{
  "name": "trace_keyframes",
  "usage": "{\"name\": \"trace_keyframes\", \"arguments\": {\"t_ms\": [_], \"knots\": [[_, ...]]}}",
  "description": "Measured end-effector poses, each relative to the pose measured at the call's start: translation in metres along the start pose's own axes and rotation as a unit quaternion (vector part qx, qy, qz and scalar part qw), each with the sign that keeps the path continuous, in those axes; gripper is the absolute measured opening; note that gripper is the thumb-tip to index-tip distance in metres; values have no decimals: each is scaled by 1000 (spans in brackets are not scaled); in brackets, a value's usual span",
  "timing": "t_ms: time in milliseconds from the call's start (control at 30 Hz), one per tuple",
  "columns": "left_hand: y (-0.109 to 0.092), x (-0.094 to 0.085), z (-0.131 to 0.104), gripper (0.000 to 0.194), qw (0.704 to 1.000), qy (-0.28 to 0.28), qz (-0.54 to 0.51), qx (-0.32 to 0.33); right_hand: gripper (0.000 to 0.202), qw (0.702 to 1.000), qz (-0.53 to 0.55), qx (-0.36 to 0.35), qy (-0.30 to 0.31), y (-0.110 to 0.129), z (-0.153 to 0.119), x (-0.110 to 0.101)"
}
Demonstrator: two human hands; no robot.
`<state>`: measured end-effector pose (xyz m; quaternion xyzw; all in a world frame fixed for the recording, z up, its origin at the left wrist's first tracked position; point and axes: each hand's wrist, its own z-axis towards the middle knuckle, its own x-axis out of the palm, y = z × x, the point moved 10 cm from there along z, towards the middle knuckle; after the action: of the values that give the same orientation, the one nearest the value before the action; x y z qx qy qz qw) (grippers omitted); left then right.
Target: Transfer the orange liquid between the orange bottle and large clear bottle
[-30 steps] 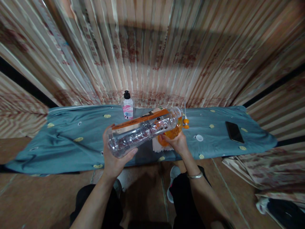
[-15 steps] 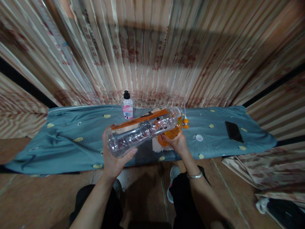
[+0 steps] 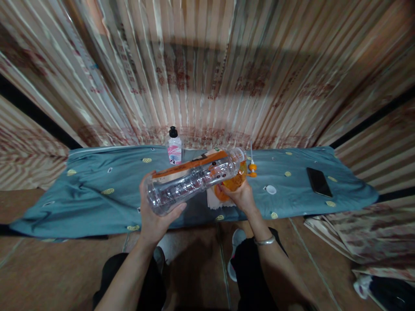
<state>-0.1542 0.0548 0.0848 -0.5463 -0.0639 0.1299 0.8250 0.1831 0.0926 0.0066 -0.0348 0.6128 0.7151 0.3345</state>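
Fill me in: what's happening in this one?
A person's left grip holds a clear bottle on a slant, neck end raised. The right grip holds a bottle of orange liquid beneath that neck; whether anything is flowing can't be made out. On the patterned cloth are an orange pump top, a white cap, a phone and an upright black-capped bottle.

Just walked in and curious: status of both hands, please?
Left hand: holding clear bottle, tilted. Right hand: gripping amber container. Clear bottle partly hides amber container. Phone well clear of both hands.
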Motion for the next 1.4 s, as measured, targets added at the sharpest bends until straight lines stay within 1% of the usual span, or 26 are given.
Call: {"name": "trace_keyframes", "arguments": {"t_ms": [133,267,333,500,767,900,1000,1133,1400], "knots": [[-2,1,0,100,1000,6,-9,0,76,1000,2,2,-2,-2,0,1],[-4,-1,1,98,1000,-4,3,17,81,1000,4,7,3,-1,0,2],[-4,-1,1,97,1000,-6,3,22,80,1000,1,7,2,1,0,2],[-1,0,1,96,1000,-7,-12,18,74,1000,-5,6,3,1,0,2],[1,-1,1,95,999,-15,-37,15,80,1000,-7,-7,20,3,2,3],[0,-1,1,96,998,-18,-54,4,77,1000,-18,-4,18,4,2,2],[-3,-1,1,94,998,-20,-55,14,75,1000,-22,-4,18,4,2,2],[-7,-1,2,91,998,-19,-47,33,77,999,-35,0,12,2,3,2],[-3,-1,3,99,998,-22,-44,30,70,999,-34,-19,8,1,4,2]]}}
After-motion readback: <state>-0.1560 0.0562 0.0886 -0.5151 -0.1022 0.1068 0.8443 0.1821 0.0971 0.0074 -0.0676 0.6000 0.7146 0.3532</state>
